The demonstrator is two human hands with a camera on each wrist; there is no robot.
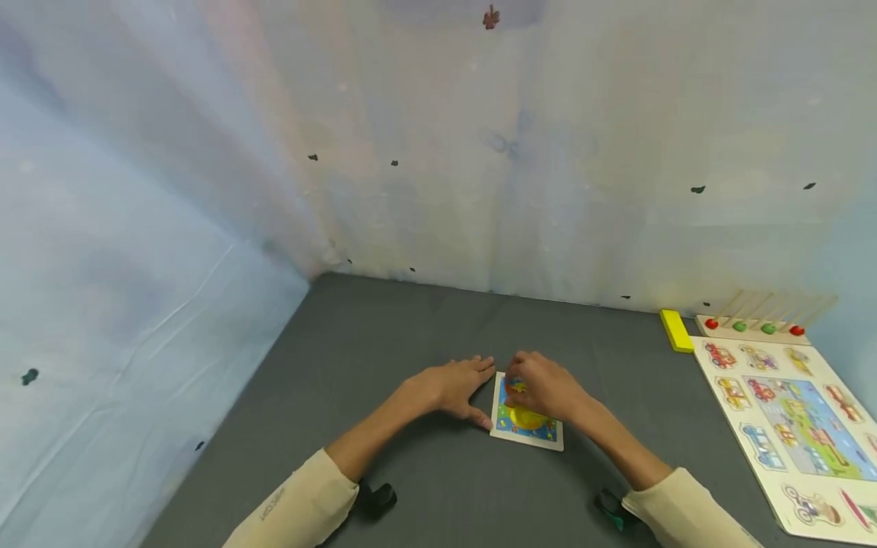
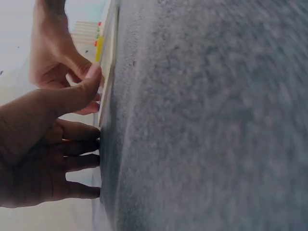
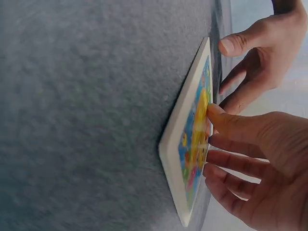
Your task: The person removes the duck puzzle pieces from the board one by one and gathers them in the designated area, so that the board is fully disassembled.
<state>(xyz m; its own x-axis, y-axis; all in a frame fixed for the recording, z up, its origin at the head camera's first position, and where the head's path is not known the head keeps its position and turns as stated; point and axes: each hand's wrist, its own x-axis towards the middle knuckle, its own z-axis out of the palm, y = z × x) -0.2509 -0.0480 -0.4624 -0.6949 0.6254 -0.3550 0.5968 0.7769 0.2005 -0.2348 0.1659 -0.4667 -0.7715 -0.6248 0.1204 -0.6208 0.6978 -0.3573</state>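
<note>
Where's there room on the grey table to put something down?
Bare grey table shows left of the left hand, between the right hand and the big vehicle board, and beyond both hands up to the back wall. It's crowded at the small picture puzzle, where both hands are, and on the right, where that board, the yellow block and pegged rack cluster.

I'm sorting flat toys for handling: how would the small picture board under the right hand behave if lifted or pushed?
The small picture board is probably stiff, as its thick pale edge looks straight. Lying flat on the grey table, it would likely slide rather than roll. Being thin and small, it's perhaps light.
</note>
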